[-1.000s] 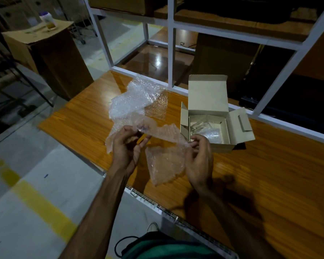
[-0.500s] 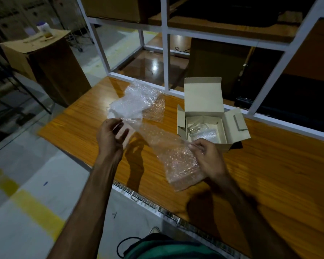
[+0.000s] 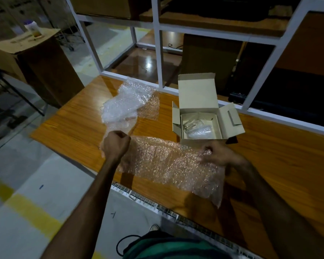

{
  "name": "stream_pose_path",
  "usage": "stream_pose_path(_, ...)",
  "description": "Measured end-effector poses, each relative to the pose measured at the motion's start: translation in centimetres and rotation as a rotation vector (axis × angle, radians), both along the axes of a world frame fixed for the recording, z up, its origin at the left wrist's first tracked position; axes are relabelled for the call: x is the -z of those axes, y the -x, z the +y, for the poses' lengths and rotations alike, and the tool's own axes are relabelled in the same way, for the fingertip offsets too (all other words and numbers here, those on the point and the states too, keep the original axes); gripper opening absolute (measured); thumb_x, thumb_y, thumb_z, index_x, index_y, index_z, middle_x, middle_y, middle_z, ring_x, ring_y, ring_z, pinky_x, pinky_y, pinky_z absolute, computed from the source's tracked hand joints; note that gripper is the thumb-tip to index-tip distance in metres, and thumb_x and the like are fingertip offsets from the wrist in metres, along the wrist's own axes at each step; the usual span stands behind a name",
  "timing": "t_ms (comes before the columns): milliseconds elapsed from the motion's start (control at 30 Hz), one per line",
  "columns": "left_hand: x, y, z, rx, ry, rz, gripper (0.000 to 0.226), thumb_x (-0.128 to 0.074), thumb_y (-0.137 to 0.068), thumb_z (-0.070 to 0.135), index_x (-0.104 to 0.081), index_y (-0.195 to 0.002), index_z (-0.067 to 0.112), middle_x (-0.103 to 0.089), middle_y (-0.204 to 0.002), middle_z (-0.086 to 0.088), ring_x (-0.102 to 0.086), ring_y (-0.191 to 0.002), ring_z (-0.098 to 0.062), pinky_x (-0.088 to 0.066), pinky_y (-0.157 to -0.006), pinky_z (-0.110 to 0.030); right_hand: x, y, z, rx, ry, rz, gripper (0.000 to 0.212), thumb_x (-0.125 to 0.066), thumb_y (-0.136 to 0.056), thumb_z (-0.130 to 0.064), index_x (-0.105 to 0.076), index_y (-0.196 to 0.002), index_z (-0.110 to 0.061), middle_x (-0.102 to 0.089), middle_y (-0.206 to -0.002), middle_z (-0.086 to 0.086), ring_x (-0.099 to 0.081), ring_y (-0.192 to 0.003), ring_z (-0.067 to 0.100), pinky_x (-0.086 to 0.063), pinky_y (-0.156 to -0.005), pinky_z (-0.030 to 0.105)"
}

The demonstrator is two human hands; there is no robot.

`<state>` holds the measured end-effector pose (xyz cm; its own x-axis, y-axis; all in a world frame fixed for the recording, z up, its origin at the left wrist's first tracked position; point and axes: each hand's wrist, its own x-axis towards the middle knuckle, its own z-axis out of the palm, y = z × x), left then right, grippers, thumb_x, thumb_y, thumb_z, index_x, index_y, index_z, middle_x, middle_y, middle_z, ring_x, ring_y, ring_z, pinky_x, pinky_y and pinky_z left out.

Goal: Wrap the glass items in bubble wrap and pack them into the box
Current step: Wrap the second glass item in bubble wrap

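A small cardboard box stands open on the wooden table, lid flap upright, side flaps spread, with a bubble-wrapped glass item lying inside it. Left of the box a heap of spare bubble wrap lies against the white frame that fences the table's far edge. Off to the far left a tall cardboard carton carries a small bottle. The table's near edge runs diagonally under the forearms; bare tabletop lies open to the right of the box. The left hand is fisted on one end of a bubble wrap sheet, the right hand pinches the other end just in front of the box. Half a second ago the sheet hung crumpled between the hands; now it is pulled out flat and wide above the table, the hands further apart.
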<state>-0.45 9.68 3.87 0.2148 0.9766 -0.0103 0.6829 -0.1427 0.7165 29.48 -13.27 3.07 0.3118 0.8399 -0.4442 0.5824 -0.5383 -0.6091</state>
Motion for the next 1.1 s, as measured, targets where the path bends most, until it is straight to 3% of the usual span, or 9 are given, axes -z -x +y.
stream_pose_path(67, 1.9, 0.1, 0.4, 0.111, -0.054, 0.134, 0.016, -0.068, -0.095, 0.019, -0.079, -0.106, 0.015, -0.079, -0.107, -0.002, -0.069, -0.08, -0.016, -0.058, -0.081, -0.035, 1.5, 0.4, -0.6, 0.043, 0.054, -0.068, 0.029, -0.085, -0.085, -0.035, -0.071, -0.11, -0.03, -0.07, -0.116, -0.01, -0.066, -0.108, 0.015, -0.056, -0.095, 0.044)
stream_pose_path(267, 3.3, -1.1, -3.4, 0.277, -0.375, 0.526, 0.036, -0.064, -0.098, 0.041, -0.07, -0.125, 0.017, -0.05, -0.151, -0.021, -0.039, -0.141, -0.044, -0.039, -0.108, -0.061, 4.3, 5.8, -3.1, 0.03, -0.228, -0.828, 0.046, -0.07, -0.094, -0.021, -0.058, -0.138, -0.02, -0.055, -0.137, 0.011, -0.056, -0.124, 0.03, -0.048, -0.105, 0.044)
stream_pose_path(367, 3.7, -2.7, -7.4, 0.465, -0.355, 0.51, 0.052, -0.039, -0.103, 0.058, -0.06, -0.134, 0.022, -0.037, -0.161, -0.018, -0.026, -0.151, -0.042, -0.032, -0.118, -0.065, 5.2, 8.6, -2.9, -0.078, -0.324, -0.696, 0.049, -0.058, -0.103, -0.038, -0.051, -0.15, -0.026, -0.046, -0.157, 0.008, -0.045, -0.143, 0.027, -0.038, -0.12, 0.047)
stream_pose_path(433, 5.1, -3.5, -8.9, 0.582, -0.222, 0.569, 0.067, -0.023, -0.098, 0.076, -0.044, -0.146, 0.032, -0.022, -0.168, -0.014, -0.012, -0.157, -0.042, -0.025, -0.119, -0.07, 5.8, 9.3, -2.8, -0.195, -0.208, -0.505, 0.065, -0.042, -0.105, -0.056, -0.032, -0.163, -0.03, -0.019, -0.175, 0.002, -0.016, -0.161, 0.025, -0.014, -0.131, 0.052)
stream_pose_path(567, 7.3, -2.4, -9.1, 0.623, -0.128, 0.673, 0.089, -0.007, -0.089, 0.09, 0.005, -0.163, 0.042, 0.02, -0.171, -0.011, 0.021, -0.156, -0.039, -0.001, -0.123, -0.071, 7.2, 8.5, -4.5, -0.273, -0.136, -0.44, 0.077, -0.014, -0.1, -0.074, -0.009, -0.168, -0.039, 0.012, -0.177, -0.004, 0.016, -0.162, 0.017, 0.008, -0.131, 0.054)
stream_pose_path(667, 7.2, -1.0, -8.0, 0.6, -0.119, 0.705, 0.092, -0.006, -0.086, 0.094, 0.015, -0.161, 0.045, 0.026, -0.169, -0.008, 0.025, -0.154, -0.038, 0.003, -0.121, -0.072, 7.1, 7.6, -6.0, -0.269, -0.1, -0.484, 0.079, -0.011, -0.099, -0.081, -0.001, -0.167, -0.043, 0.02, -0.174, -0.006, 0.02, -0.161, 0.017, 0.017, -0.126, 0.05)
stream_pose_path(867, 6.2, -0.5, -7.4, 0.491, -0.086, 0.708, 0.1, -0.003, -0.078, 0.1, 0.014, -0.161, 0.046, 0.022, -0.17, -0.008, 0.019, -0.157, -0.04, 0.007, -0.118, -0.076, 6.6, 6.8, -6.7, -0.203, -0.009, -0.532, 0.09, -0.02, -0.092, -0.093, -0.001, -0.166, -0.046, 0.021, -0.172, -0.006, 0.019, -0.161, 0.021, 0.006, -0.127, 0.063)
stream_pose_path(1000, 5.0, -1.5, -7.8, 0.489, -0.124, 0.659, 0.099, -0.007, -0.083, 0.094, -0.015, -0.162, 0.034, -0.005, -0.173, -0.015, -0.003, -0.158, -0.043, -0.005, -0.119, -0.073, 5.1, 6.3, -5.6, -0.019, -0.245, -0.564, 0.063, -0.041, -0.099, -0.07, -0.057, -0.145, -0.03, -0.052, -0.153, 0.004, -0.05, -0.14, 0.027, -0.044, -0.113, 0.053)
stream_pose_path(1100, 4.4, -2.4, -8.1, 0.565, -0.26, 0.544, 0.09, -0.011, -0.087, 0.089, -0.045, -0.143, 0.028, -0.038, -0.16, -0.013, -0.03, -0.149, -0.036, -0.022, -0.119, -0.063, 1.9, 5.2, -3.6, 0.166, -0.49, -0.58, 0.031, -0.053, -0.106, -0.044, -0.07, -0.115, -0.021, -0.064, -0.111, 0.0, -0.058, -0.101, 0.016, -0.052, -0.088, 0.039)
